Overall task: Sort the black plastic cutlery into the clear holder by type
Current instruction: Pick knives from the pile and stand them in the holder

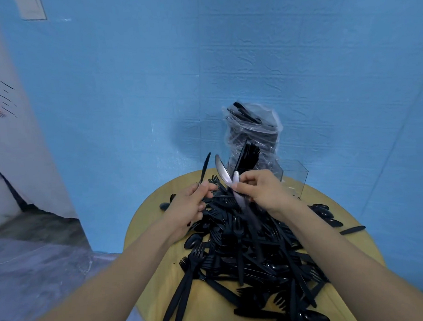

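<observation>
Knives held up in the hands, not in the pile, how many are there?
3. One knife stands up from the left hand. Two knives, blurred and crossing, are pinched by the right hand. More may be hidden behind the fingers.

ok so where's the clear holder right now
In the head view the clear holder stands at the table's far edge, right of centre, just beyond the right hand and in front of a plastic bag of cutlery.

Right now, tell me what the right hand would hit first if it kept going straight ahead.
The right hand, pinching a knife, points toward the clear holder; it would likely meet its front wall first, though depth is hard to judge.
</observation>
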{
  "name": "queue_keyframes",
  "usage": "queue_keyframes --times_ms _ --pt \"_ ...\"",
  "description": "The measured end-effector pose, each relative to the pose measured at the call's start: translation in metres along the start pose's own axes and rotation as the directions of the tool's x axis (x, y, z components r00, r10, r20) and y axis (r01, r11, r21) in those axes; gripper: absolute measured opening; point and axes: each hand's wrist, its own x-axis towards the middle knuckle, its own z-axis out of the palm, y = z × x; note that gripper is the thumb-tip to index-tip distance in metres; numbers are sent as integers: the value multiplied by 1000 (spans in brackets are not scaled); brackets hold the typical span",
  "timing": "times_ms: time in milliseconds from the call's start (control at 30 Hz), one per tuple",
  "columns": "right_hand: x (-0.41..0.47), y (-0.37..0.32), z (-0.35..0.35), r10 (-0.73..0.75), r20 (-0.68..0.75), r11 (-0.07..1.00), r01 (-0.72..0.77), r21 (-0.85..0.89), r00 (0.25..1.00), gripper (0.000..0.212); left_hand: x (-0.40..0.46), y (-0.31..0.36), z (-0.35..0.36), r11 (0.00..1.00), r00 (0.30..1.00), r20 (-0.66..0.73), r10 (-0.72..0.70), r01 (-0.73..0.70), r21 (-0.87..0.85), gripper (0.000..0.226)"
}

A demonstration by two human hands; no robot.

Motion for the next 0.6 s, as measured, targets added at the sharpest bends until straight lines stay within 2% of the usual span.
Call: queue_keyframes --times_ms 67,133,233,400,600 --pt "1 -1 12 24 -3 988 -23 156 1000 18 0 -2 9 1000 1000 28 5 -5 -14 26" --pt "2 -3 23 40 -7 972 -38 233 999 18 0 -1 16 1000 999 46 5 -3 -29 25" --pt "4 -4 30 44 -29 963 -35 266 999 22 2 0 20 1000 1000 4 -3 3 1 26" --pt "5 0 34 51 -4 963 -48 263 999 11 0 -2 13 999 999 -25 22 -20 44 31" --pt "15 -4 41 55 -166 920 15 391 985 17 -5 -8 4 992 999 37 6 -11 126 37"
